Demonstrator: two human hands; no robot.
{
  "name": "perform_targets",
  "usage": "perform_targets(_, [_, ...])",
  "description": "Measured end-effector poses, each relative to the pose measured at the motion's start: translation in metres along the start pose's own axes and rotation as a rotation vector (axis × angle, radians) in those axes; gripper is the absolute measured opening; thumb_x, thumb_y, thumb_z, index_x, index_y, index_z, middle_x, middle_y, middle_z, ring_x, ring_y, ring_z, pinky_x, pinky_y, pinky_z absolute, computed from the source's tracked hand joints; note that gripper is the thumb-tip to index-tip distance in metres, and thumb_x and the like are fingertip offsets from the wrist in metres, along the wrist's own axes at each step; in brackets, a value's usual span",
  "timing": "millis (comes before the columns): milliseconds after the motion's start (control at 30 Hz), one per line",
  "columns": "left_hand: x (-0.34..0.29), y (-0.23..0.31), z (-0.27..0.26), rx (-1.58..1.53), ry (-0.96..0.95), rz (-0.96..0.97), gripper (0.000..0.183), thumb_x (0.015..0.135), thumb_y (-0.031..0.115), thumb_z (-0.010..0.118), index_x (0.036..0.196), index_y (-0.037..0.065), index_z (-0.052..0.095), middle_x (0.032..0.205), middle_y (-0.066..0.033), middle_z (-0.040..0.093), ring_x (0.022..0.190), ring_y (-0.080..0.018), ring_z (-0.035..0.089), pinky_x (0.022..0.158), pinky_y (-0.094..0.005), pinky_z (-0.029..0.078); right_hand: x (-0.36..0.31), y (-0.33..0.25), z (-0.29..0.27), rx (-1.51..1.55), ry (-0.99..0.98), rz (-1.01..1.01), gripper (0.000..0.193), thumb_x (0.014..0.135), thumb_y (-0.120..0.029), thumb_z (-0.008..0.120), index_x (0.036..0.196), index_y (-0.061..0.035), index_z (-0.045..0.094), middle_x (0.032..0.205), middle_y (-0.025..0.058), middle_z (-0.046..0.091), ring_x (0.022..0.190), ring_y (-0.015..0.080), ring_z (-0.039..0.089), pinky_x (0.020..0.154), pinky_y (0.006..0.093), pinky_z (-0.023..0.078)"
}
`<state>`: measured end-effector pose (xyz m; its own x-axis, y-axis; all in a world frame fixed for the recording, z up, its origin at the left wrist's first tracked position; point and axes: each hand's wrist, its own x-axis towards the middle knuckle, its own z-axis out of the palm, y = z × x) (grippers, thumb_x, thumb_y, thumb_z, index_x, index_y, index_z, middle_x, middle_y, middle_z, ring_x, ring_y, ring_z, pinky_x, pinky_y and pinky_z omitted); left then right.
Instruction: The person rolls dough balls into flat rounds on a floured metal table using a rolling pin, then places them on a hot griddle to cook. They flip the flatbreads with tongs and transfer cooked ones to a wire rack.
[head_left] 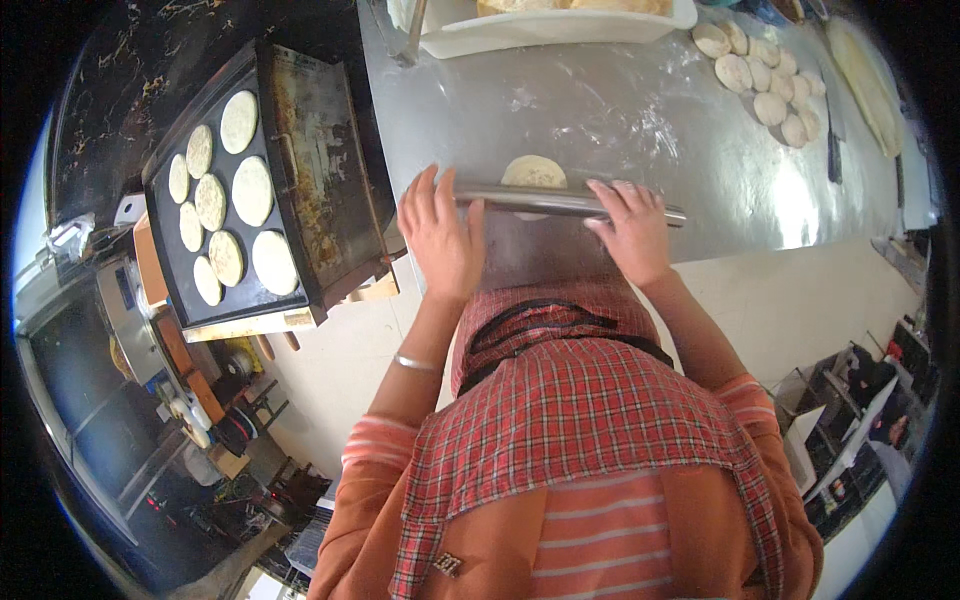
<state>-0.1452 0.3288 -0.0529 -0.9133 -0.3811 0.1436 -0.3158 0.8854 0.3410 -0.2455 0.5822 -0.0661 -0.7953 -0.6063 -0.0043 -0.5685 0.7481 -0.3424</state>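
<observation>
A shiny metal rolling pin (545, 199) lies crosswise over a flat round of dough (534, 172) near the worktop's front edge. My left hand (443, 238) holds the pin's left end, fingers extended past it and thumb on the near side. On the right part of the pin, my right hand (634, 228) holds it with fingers over the top and thumb below; the pin's tip sticks out beyond it. The pin covers the middle of the dough round. Both palms face down, so their undersides are hidden.
To the left, a dark griddle (215, 275) carries several flatbreads in different sizes. Several dough pieces (768, 80) lie at the far right of the metal worktop (640, 120), beside a dark long tool (834, 150). A white tub (550, 34) stands at the back.
</observation>
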Motion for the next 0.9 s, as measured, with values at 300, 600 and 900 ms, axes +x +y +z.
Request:
perform_targets(300, [0.079,0.003,0.03,0.221,-0.149,0.035,0.055,0.095,0.041,0.053,0.14,0.008,0.049,0.15,-0.0156,0.043,0.141,-0.0341,0.037,0.114,-0.0557,0.027,0.1,-0.005,-0.011,-0.252,0.072,-0.013,0.067,0.093,-0.057,0.053,0.142,-0.012,0.049,0.148,0.0153,0.044,0.134,0.0351,0.042,0.11,0.0556,0.031])
perform_targets(600, [0.082,-0.02,0.047,0.162,-0.187,0.074,0.062,0.097,0.049,0.048,0.146,0.011,0.045,0.156,-0.0119,0.037,0.146,-0.033,0.031,0.115,-0.0521,0.026,0.109,0.015,0.023,-0.183,0.112,-0.069,0.069,0.089,-0.057,0.057,0.14,-0.0104,0.051,0.15,0.0134,0.043,0.136,0.0365,0.04,0.11,0.0575,0.031])
perform_targets(900, [0.068,0.02,0.049,-0.013,-0.191,0.041,0.066,0.089,0.054,0.057,0.136,0.009,0.053,0.146,-0.0159,0.045,0.138,-0.0377,0.037,0.11,-0.0516,0.033,0.05,0.002,-0.004,-0.088,-0.088,-0.161,0.057,0.085,-0.039,0.066,0.134,-0.0119,0.054,0.139,0.0113,0.05,0.129,0.0304,0.046,0.106,0.0504,0.035])
